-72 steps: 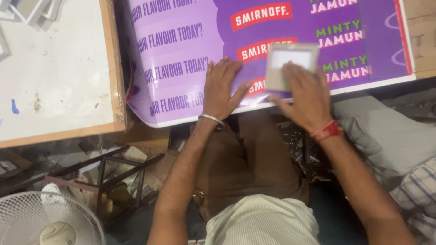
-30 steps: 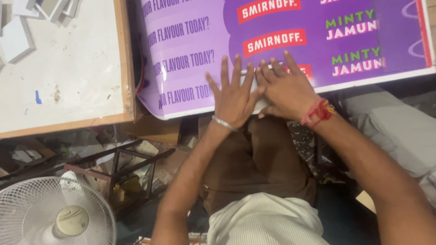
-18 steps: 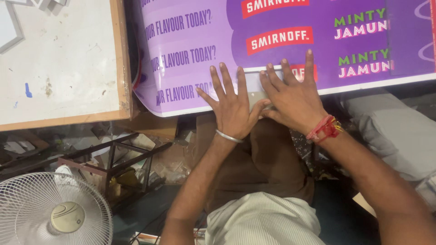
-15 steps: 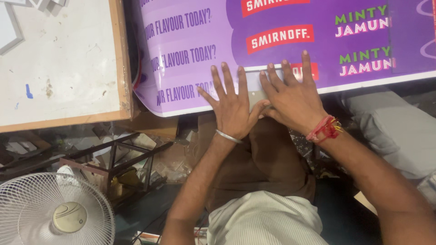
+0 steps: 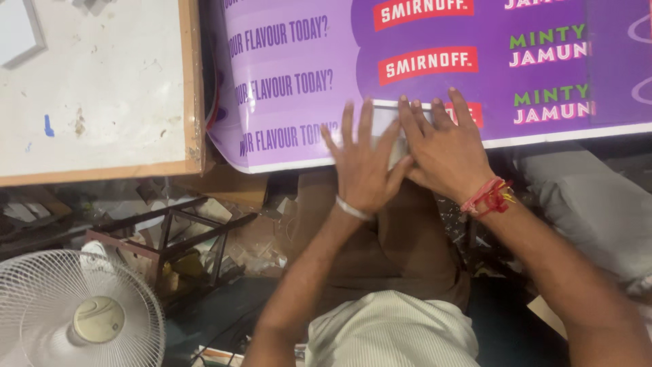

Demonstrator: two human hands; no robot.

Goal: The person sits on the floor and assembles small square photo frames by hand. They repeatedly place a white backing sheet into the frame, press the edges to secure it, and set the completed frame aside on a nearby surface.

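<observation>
A large purple printed sheet with white and coloured lettering lies across the work surface in front of me. A small white-grey square tile rests on its near edge. My left hand lies flat on the tile with fingers spread, a silver bangle at the wrist. My right hand presses flat beside it, its fingers overlapping the tile's right side, red thread around the wrist. Most of the tile is hidden under both hands.
A white board with a wooden frame lies to the left. Below it stand a dark metal stool frame among scraps and a white table fan. A grey cushion is at the right.
The right hand had held the tile upright on the sheet; both hands have since laid it flat and press on it with spread fingers. The view has shifted slightly.
</observation>
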